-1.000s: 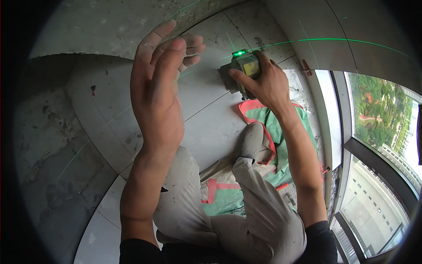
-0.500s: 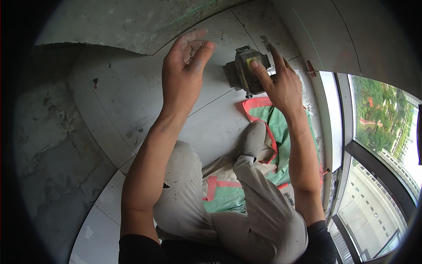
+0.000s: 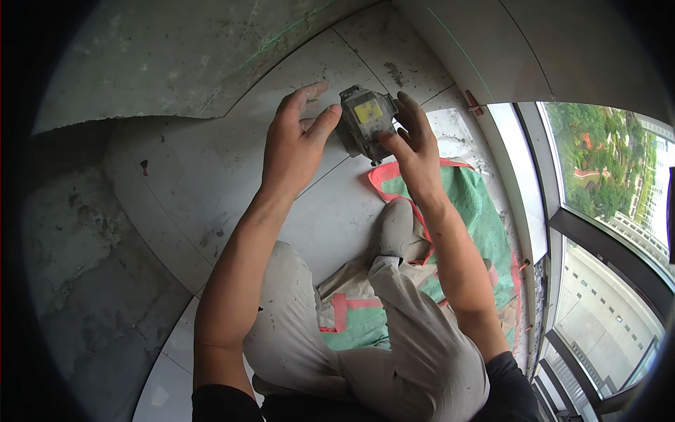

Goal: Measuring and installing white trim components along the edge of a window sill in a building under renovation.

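Observation:
A dusty dark laser level (image 3: pixel 369 119) with a yellow label on top is over the grey floor tiles, between my hands. My right hand (image 3: pixel 416 144) has it by the right side, thumb on the near corner and fingers curved along the far right edge. On the other side, my left hand (image 3: pixel 299 130) is open, fingers bent and apart. Its thumb tip comes close to the level's left edge; I cannot tell whether they touch. The level's underside is hidden.
A green sheet with red edging (image 3: pixel 478 204) lies by my bent leg (image 3: pixel 401 281). Bare concrete (image 3: pixel 183 63) rises at the far left. To the right stand a window (image 3: pixel 598 169) and a panelled wall (image 3: pixel 478 42) with a thin green line. A small dark-red object (image 3: pixel 145 167) is on the tiles.
My right hand has closed in on the level's right side, its raised fingers lowered. The level has turned, showing more of its yellow label. My left hand has come closer to it.

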Available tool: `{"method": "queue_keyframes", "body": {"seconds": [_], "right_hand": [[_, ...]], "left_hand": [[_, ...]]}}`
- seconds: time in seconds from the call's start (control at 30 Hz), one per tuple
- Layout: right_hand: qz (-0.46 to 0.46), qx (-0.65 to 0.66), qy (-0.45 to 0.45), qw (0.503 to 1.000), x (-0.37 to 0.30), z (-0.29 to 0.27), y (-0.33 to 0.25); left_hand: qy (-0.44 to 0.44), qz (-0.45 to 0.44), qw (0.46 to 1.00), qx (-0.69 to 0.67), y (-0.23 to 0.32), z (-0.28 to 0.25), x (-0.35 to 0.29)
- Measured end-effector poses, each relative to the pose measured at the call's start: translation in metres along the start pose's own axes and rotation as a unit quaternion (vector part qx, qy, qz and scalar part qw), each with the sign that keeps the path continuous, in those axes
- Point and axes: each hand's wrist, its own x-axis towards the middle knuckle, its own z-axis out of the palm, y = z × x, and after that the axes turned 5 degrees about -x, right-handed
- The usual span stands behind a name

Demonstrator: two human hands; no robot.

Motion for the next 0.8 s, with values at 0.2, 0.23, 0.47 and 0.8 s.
{"method": "queue_keyframes", "body": {"seconds": [0.2, 0.23, 0.47, 0.8], "right_hand": [[0.039, 0.029, 0.017, 0.999, 0.012, -0.013, -0.003], [0.047, 0.030, 0.011, 0.998, 0.011, -0.007, -0.006], [0.071, 0.053, 0.026, 0.996, 0.014, 0.007, -0.003], [-0.041, -0.073, 0.187, 0.979, -0.031, -0.040, 0.017]], "left_hand": [[-0.040, -0.019, 0.999, 0.031, 0.010, 0.011, 0.006], [-0.039, -0.052, 0.998, 0.017, 0.010, 0.007, 0.006], [-0.047, -0.093, 0.994, -0.011, 0.008, 0.002, 0.000], [-0.072, -0.062, 0.995, 0.002, -0.002, 0.024, 0.008]]}}
